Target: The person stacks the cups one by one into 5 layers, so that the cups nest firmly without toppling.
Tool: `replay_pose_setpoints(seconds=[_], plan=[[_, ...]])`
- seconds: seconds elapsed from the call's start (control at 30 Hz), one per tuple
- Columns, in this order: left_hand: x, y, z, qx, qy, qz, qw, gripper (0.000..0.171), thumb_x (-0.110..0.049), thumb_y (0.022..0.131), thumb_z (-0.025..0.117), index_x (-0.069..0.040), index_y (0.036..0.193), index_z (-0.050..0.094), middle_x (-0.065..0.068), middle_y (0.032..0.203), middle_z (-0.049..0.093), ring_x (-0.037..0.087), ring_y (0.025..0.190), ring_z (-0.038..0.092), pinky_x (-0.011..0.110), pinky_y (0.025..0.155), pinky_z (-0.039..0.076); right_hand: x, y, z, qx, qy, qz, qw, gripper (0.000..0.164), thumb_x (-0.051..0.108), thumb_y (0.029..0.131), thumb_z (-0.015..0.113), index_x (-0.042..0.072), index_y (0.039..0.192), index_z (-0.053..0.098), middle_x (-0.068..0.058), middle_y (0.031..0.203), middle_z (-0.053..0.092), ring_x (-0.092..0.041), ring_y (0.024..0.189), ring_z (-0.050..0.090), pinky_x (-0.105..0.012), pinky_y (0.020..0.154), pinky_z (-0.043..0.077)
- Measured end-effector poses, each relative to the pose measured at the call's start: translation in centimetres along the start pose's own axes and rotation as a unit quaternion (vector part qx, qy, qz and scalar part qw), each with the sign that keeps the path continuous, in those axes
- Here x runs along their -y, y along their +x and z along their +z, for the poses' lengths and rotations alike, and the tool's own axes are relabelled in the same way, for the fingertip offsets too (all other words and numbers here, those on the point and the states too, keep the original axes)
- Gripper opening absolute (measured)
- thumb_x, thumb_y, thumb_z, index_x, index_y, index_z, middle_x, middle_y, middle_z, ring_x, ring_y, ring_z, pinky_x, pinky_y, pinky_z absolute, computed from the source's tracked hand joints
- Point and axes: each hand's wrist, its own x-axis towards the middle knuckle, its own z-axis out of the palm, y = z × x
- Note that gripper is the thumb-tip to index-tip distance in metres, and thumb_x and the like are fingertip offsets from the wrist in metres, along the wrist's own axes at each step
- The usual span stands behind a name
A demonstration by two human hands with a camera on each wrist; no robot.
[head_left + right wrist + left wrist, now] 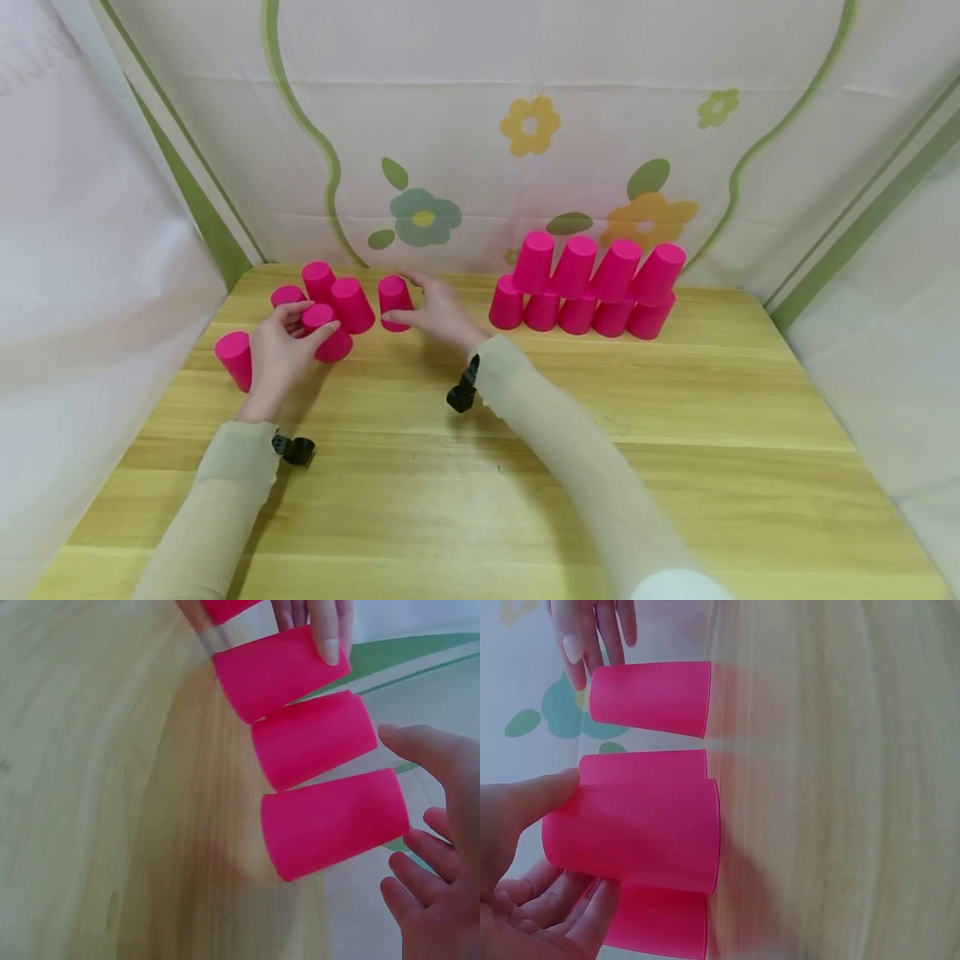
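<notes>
My left hand (279, 357) grips a pink cup (334, 343) with thumb and fingers on opposite sides near its upturned base. In the left wrist view this cup (634, 834) overlaps others behind it; whether its rim touches the table cannot be told. My right hand (444, 315) is spread around another upside-down pink cup (393, 302), thumb in front and fingers behind. The right wrist view shows small gaps between that cup (337, 823) and the thumb and fingers. Close to the left hand stand more pink cups, one at its left (235, 360) and one farther back (318, 281).
At the back right, pink cups stand upside down in two tiers, an upper row (575, 268) on a lower row (542, 312). The wooden table (480, 500) meets a flower-printed curtain (450, 50) at its back. A black wrist camera (462, 392) sits on the right cuff.
</notes>
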Motion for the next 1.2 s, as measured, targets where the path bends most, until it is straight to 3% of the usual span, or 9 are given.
replay_pose_setpoints(seconds=[0.23,0.37,0.67,1.0,1.2], plan=[[0.3,-0.1,0.0,-0.004,0.006,-0.01,0.9999,0.064,-0.036,0.091,0.08,-0.001,0.139,0.057,0.018,0.131,0.063,0.032,0.118,0.061,0.044,0.1,0.051,0.9,0.8,0.9,0.016,-0.02,0.016,1.0,0.076,0.033,0.092,0.077,0.013,0.156,0.041,-0.002,0.151,0.048,-0.022,0.133,0.047,-0.034,0.107,0.045],[0.2,-0.1,-0.1,-0.001,0.003,-0.008,1.0,0.065,-0.037,0.09,0.08,0.0,0.138,0.057,0.019,0.131,0.062,0.032,0.118,0.061,0.044,0.101,0.051,0.9,1.0,1.3,-0.003,-0.01,0.029,1.0,0.072,0.028,0.093,0.077,0.012,0.155,0.043,-0.003,0.146,0.052,-0.022,0.127,0.05,-0.031,0.102,0.047],[0.2,0.1,0.1,0.009,0.0,-0.005,0.9999,0.067,-0.038,0.09,0.08,0.0,0.139,0.056,0.019,0.132,0.062,0.033,0.119,0.06,0.045,0.101,0.051,0.2,0.8,2.2,-0.046,0.015,0.018,0.999,0.053,0.025,0.098,0.072,0.008,0.145,0.053,-0.003,0.127,0.062,-0.016,0.114,0.056,-0.023,0.096,0.048],[0.2,0.3,-0.1,0.013,-0.002,-0.005,0.9999,0.068,-0.039,0.09,0.079,-0.001,0.14,0.056,0.018,0.132,0.061,0.032,0.119,0.06,0.045,0.101,0.05,-1.4,0.0,1.6,-0.057,0.037,0.003,0.998,0.052,0.027,0.097,0.073,0.009,0.142,0.055,-0.001,0.125,0.062,-0.014,0.113,0.057,-0.033,0.102,0.049],[0.1,0.2,-0.3,0.018,0.002,-0.006,0.9998,0.07,-0.041,0.09,0.079,0.0,0.141,0.055,0.019,0.133,0.061,0.034,0.12,0.059,0.046,0.102,0.05,-1.4,-1.1,-0.1,-0.052,0.037,-0.006,0.998,0.055,0.033,0.096,0.073,0.011,0.143,0.053,0.003,0.128,0.06,-0.014,0.121,0.054,-0.038,0.108,0.044]])
